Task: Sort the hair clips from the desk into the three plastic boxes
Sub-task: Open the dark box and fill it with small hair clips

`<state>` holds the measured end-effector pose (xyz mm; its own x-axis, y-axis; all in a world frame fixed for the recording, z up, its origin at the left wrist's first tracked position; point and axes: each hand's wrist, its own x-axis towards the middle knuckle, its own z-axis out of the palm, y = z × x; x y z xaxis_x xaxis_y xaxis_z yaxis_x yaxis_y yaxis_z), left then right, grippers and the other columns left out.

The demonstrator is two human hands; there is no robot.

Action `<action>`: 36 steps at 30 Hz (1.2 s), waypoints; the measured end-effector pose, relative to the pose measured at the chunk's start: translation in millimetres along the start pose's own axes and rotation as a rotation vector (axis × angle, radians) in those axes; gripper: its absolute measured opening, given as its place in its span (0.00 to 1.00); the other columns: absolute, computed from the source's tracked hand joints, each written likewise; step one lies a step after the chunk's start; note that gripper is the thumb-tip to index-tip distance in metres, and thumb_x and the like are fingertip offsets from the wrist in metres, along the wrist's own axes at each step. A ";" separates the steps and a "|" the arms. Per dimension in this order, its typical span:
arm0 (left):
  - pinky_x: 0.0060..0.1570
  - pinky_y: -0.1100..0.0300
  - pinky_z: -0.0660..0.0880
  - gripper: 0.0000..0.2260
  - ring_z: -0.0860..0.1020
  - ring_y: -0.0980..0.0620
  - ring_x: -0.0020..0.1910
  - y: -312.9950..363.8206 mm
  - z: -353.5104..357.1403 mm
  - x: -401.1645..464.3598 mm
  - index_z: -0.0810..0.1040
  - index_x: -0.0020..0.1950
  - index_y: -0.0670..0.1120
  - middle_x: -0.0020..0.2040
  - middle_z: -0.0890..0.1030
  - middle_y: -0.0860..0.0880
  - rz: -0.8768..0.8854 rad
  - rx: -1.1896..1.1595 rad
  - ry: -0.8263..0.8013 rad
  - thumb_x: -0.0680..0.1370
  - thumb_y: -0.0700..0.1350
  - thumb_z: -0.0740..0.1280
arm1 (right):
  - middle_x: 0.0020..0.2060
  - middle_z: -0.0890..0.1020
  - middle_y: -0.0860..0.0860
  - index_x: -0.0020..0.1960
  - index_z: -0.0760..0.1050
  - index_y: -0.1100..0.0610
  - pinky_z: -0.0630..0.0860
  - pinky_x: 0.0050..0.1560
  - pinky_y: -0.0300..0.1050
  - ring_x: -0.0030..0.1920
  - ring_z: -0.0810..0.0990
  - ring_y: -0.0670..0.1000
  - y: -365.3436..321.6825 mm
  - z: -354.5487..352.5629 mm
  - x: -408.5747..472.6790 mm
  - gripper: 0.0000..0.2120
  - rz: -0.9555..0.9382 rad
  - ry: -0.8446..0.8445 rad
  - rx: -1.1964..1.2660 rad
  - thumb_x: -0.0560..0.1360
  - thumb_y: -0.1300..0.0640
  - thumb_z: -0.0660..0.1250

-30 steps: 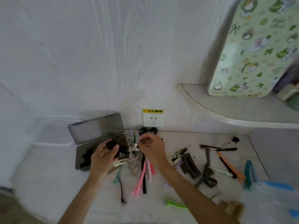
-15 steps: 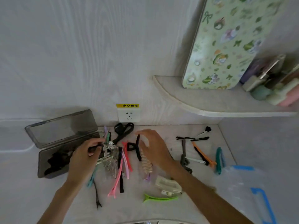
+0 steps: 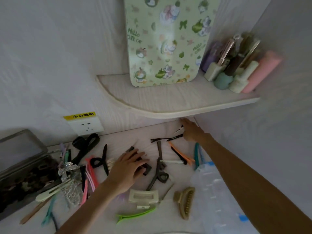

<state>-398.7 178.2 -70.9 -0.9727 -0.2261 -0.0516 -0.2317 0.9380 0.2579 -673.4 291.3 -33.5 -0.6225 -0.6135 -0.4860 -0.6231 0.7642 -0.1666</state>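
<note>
Left hand (image 3: 128, 168) grip released over half-hidden black clip (image 3: 146, 168), right hand (image 3: 192, 132) grip unclear beside slim black clip (image 3: 174, 137)

Dark box (image 3: 20, 174) cut off left.

pale desk (image 3: 138, 225), scattered hair clips (image 3: 91, 174), grey box (image 3: 22, 174)

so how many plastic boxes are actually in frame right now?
1 for sure: the dark open box at the desk's left edge, lid up, dark clips inside. The clear plastic thing under the right forearm may be another box or a bag; cannot tell. Any third is out of view.
</note>
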 end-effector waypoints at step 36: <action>0.61 0.57 0.67 0.13 0.74 0.52 0.59 -19.5 -55.6 -36.8 0.80 0.56 0.51 0.57 0.80 0.53 -0.243 -0.267 0.234 0.74 0.38 0.66 | 0.43 0.81 0.60 0.55 0.77 0.67 0.77 0.36 0.31 0.32 0.83 0.44 -84.7 46.0 -89.9 0.10 -0.045 -0.019 0.768 0.74 0.66 0.66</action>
<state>-357.8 153.6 -20.4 -0.8543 -0.5149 0.0709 -0.4134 0.7559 0.5077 -542.9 290.9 -15.2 -0.5919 -0.6488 -0.4782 -0.1394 0.6668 -0.7321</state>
